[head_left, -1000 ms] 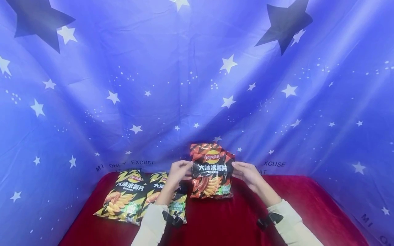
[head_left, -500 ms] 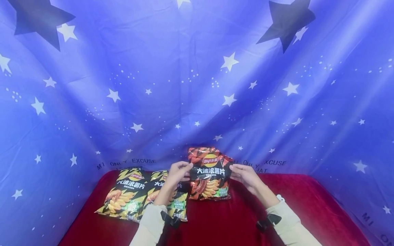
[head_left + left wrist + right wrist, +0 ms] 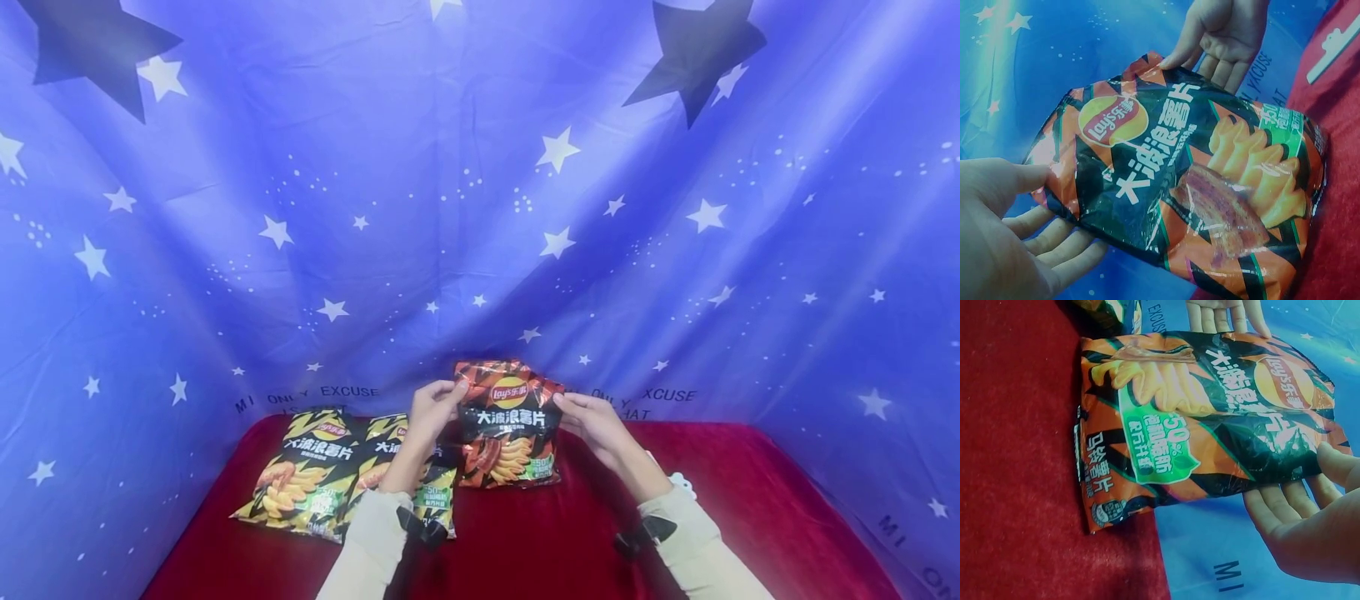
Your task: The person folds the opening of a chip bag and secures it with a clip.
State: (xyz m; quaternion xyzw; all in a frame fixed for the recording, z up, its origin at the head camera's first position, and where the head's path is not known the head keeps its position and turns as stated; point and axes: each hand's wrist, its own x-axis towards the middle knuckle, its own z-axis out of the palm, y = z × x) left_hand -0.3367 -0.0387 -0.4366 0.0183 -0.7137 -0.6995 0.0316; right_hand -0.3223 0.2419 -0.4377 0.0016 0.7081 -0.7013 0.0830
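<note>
A red-and-black bag of potato chips (image 3: 510,425) stands upright near the back of the red cloth, its printed front facing me. My left hand (image 3: 435,413) grips its left edge, thumb on the front and fingers behind. The right hand (image 3: 596,423) holds the opposite edge in the same way. In the left wrist view the bag of potato chips (image 3: 1147,175) lies between the left hand (image 3: 1004,231) and the right hand (image 3: 1222,37). The right wrist view shows the right hand (image 3: 1310,519) with its thumb over the bag's upper side edge.
Two yellow-and-black chip bags (image 3: 303,479) lie side by side on the left of the red cloth (image 3: 540,550); my left forearm partly covers one. A small white object (image 3: 681,485) lies beyond the right forearm. Blue star-printed fabric (image 3: 480,208) hangs behind and around.
The red-and-black chip bag has shifted slightly left and a little lower in view. Both hands keep hold of it, now nearer its top. More of the white object shows beside the right forearm.
</note>
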